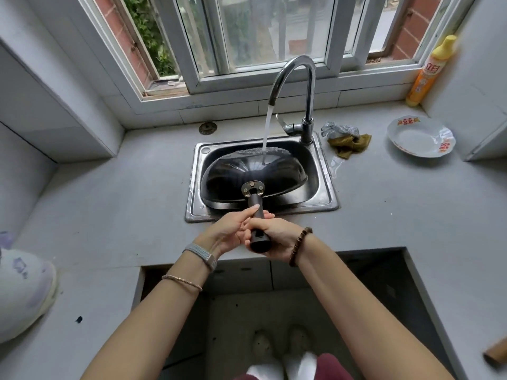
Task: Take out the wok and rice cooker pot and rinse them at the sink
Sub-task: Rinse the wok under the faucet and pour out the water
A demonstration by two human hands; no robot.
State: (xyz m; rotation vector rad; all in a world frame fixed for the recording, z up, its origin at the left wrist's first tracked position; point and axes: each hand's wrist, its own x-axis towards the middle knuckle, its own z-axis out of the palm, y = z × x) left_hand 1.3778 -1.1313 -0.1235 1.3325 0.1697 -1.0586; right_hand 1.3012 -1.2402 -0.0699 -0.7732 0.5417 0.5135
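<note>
The step now is rinsing the wok [247,171]. It sits tipped in the sink [327,187], and it looks like its round dark back faces up. Water [267,127] runs from the tap [293,78] and lands on the far side of the wok, where it splashes.

Both hands hold the handle [253,212], which sticks out over the front of the sink toward the person. The left hand [233,231] has its grip closed round the handle, with the thumb lying along the top. The right hand [277,237] has its grip closed round the end of the handle, fingers wrapped under it.

I think the wok is only partly rinsed. The water hits just one spot. Next, the hands need to turn or tip the handle so the water runs over the rest, and also get inside the bowl. The wok looks heavy and wet, so both grips should stay tight.

The pot is not in sight, so that half of the job looks not yet done. A white round thing [24,292] sits on the bench [123,215] at the left; I cannot tell if it is the rice cooker.
</note>
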